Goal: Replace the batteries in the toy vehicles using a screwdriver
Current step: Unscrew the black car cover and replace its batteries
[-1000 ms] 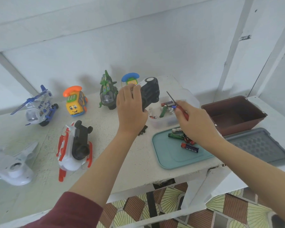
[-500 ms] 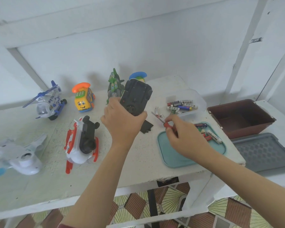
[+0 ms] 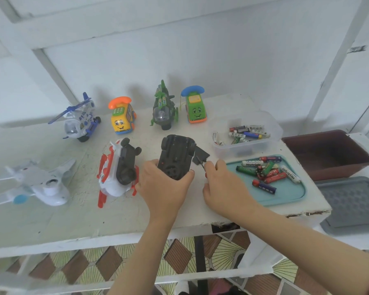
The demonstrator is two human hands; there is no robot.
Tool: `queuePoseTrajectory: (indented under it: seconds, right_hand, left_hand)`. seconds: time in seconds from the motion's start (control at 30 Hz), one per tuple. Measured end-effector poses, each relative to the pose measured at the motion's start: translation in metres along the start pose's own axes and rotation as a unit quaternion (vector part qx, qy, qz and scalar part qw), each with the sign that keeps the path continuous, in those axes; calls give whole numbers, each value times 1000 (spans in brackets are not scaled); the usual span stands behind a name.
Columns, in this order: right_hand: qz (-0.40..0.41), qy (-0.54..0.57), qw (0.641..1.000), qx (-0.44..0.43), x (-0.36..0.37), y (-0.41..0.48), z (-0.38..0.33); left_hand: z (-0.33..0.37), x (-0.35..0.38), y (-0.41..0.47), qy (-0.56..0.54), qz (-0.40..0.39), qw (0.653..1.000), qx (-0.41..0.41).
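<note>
My left hand (image 3: 164,186) grips a toy car (image 3: 177,156) turned upside down, its black underside facing up, low over the white table (image 3: 73,213). My right hand (image 3: 224,188) is closed around a small red-handled screwdriver (image 3: 203,166) whose metal tip points at the car's right edge. A black battery cover (image 3: 201,154) lies on the table just right of the car. Several loose batteries (image 3: 266,173) lie on a teal tray (image 3: 290,194). More batteries (image 3: 243,134) sit in a clear plastic tub (image 3: 239,150) behind the tray.
Other toys stand on the table: a blue-white helicopter (image 3: 79,120), a yellow phone car (image 3: 121,119), a green helicopter (image 3: 163,110), a green phone car (image 3: 195,108), a red-white vehicle on its side (image 3: 117,169) and a white plane (image 3: 38,184). A brown bin (image 3: 328,154) and grey lid (image 3: 349,201) sit right.
My left hand has lowered the upside-down car from mid-air down to near the table. My right hand with the screwdriver came in close to the car's right side.
</note>
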State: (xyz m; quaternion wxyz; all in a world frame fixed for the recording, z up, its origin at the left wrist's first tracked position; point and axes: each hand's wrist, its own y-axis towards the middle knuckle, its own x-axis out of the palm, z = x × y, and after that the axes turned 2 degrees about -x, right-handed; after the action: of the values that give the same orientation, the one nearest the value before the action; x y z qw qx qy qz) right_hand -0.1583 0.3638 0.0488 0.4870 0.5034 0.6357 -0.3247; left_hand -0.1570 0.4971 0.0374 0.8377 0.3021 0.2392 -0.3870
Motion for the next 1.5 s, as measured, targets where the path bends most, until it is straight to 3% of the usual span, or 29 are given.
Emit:
queuePoseTrajectory:
  seconds: [0.17,0.33,0.43,0.57,0.97,1.07,1.17,1.27,1.37,1.5]
  right_hand:
    - [-12,-39,999,-22,-3,2,-4]
    - [48,-84,995,8,-21,8,19]
    - [63,-165,984,21,-28,10,42]
    - [48,-192,979,44,-30,9,58]
    - [90,-218,971,-47,-19,19,67]
    - [44,-249,963,-90,-22,20,63]
    - [35,-206,973,-97,-27,24,58]
    - [60,-14,995,-83,-34,30,47]
    - [76,164,980,-86,-43,38,25]
    - [89,256,960,-72,-47,53,-2]
  left_hand:
    - [-6,2,-11,14,-8,1000,-10]
    - [-6,1,-17,32,-16,999,13]
    - [-10,1,-21,5,-33,999,16]
    - [-14,0,-23,-44,-63,997,28]
    - [-26,-7,-14,-44,-131,986,96]
    - [-31,-9,-8,-50,-164,978,116]
    - [-36,-10,-1,-68,-186,973,123]
    - [-38,-10,1,-85,-201,968,120]
    - [-40,-9,1,-106,-212,965,108]
    - [-40,-8,1,-119,-210,965,106]
